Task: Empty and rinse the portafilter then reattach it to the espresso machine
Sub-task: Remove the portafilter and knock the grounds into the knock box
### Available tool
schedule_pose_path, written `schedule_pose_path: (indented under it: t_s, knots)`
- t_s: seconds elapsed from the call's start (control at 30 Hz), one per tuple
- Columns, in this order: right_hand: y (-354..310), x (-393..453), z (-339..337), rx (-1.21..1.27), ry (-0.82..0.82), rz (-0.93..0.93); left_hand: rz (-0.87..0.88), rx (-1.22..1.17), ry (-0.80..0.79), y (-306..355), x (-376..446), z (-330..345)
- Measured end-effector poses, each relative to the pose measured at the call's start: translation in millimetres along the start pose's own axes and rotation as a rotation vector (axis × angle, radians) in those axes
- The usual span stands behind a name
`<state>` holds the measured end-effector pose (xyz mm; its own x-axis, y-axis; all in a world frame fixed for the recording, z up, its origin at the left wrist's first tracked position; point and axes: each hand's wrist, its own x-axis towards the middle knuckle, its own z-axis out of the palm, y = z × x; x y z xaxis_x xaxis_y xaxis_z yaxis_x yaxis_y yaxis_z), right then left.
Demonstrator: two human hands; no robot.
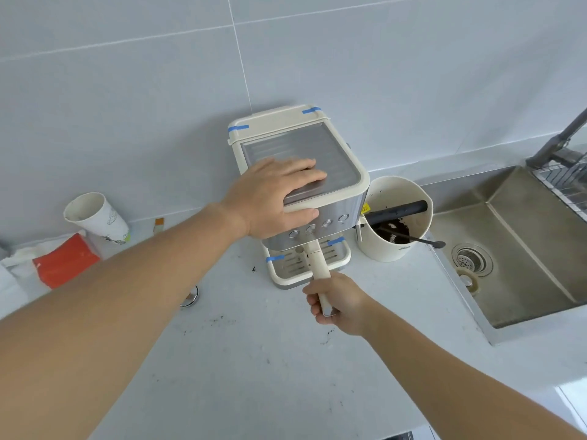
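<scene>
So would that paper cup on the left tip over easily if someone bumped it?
Probably. The paper cup already stands tilted against the wall, and looks tall for its narrow base. No liquid is visible inside, so it is likely light and would slide or topple at a nudge. Its thin paper wall would probably crush under a firm squeeze.

The cream-handled portafilter sits under the cream-and-steel espresso machine, handle pointing toward the viewer.

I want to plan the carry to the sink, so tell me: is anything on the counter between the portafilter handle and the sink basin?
Yes. The cream knock box stands on the counter right of the espresso machine, between the portafilter handle, gripped by the right hand, and the sink. A dark tool pokes from it toward the basin.
</scene>
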<state>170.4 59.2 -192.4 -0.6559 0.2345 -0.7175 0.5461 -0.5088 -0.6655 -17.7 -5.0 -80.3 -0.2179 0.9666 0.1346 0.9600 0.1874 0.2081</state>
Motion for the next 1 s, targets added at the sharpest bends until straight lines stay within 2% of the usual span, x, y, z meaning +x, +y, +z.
schedule_pose_path:
  t_s: [0.13,0.37,0.63,1.0]
  knots:
    - [7,8,-1,0.120,-0.040,-0.008,-0.012,0.006,0.028,1,-1,4]
    - [15,12,18,0.121,0.116,-0.092,-0.006,0.006,0.069,2,-2,4]
    - [20,44,115,0.475,0.190,-0.180,-0.009,0.003,0.060,0,-2,3]
    - [17,73,140,0.530,0.308,-0.259,0.000,0.003,0.077,0,-1,4]
